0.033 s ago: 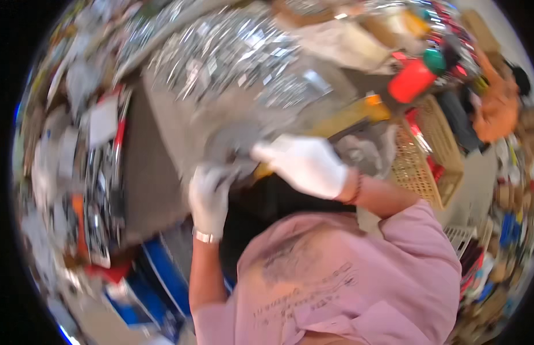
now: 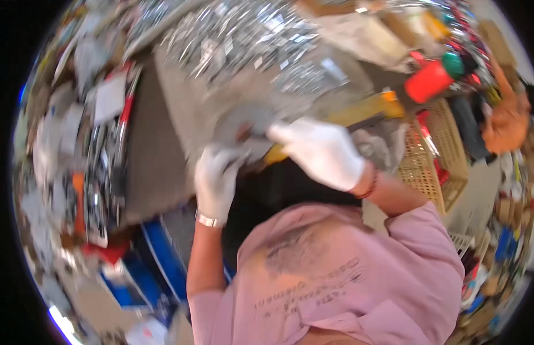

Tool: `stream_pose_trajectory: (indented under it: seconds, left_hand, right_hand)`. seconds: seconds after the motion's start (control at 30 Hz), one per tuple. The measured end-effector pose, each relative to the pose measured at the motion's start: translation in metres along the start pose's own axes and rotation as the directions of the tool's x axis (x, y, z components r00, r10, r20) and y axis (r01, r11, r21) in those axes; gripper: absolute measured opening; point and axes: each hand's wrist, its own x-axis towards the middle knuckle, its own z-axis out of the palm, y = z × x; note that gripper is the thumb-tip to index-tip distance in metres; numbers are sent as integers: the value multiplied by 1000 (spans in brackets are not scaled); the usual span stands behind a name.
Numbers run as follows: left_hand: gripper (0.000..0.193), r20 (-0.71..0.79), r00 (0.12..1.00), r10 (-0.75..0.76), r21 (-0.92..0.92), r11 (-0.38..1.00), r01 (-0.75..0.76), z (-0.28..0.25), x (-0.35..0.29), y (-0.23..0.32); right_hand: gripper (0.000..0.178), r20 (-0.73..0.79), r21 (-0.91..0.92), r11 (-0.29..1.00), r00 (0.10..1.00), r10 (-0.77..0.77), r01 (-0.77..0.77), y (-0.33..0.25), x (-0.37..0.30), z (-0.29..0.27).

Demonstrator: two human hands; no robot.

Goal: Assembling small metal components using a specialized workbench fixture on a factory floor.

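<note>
My left hand [image 2: 216, 179], in a white glove, is closed at the near edge of the worktable, its fingertips pinched on a small greyish piece too blurred to name. My right hand [image 2: 324, 152], also gloved in white, reaches in from the right with thumb and fingertips drawn together. What it holds, if anything, is too smeared to tell. Just beyond the fingertips lies a round grey disc [image 2: 252, 117] with a brownish spot near its middle. A small yellow part [image 2: 275, 154] shows under the right fingertips.
Many shiny metal pieces [image 2: 238, 43] are heaped on the grey tabletop [image 2: 155, 172]. To the right are a yellow bar-like object [image 2: 356, 112], a red cylinder with a green end [image 2: 429, 86] and a tan plastic basket [image 2: 419, 167]. Assorted tools [image 2: 100, 178] crowd the left side.
The whole view has shifted, so the tabletop and its things sit farther right and slightly higher or lower. Both hands appear higher and farther right, with fingers still pinched.
</note>
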Motion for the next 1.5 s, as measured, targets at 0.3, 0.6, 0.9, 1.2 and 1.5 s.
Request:
stream_pose_trajectory:
  seconds: [0.3,0.6,0.9,1.2,1.5]
  left_hand:
    - [16,-44,977,-209,-53,977,206,5,-26,-20]
    - [15,0,987,-162,36,986,162,-2,-22,-17]
    - [15,7,978,-208,-28,978,208,-8,-24,-19]
    - [18,-40,980,-197,-31,980,196,-7,-28,-22]
    - [41,-123,734,-667,-303,730,613,5,-52,25]
  right_hand:
    - [47,-169,155,983,983,-75,102,-12,3,6]
    - [48,23,174,982,997,78,-81,4,2,32]
    - [38,186,255,958,979,84,-131,42,34,43]
    - [16,289,-103,991,951,110,-84,1,8,56]
    - [21,682,419,613,678,275,-670,-12,1,58]
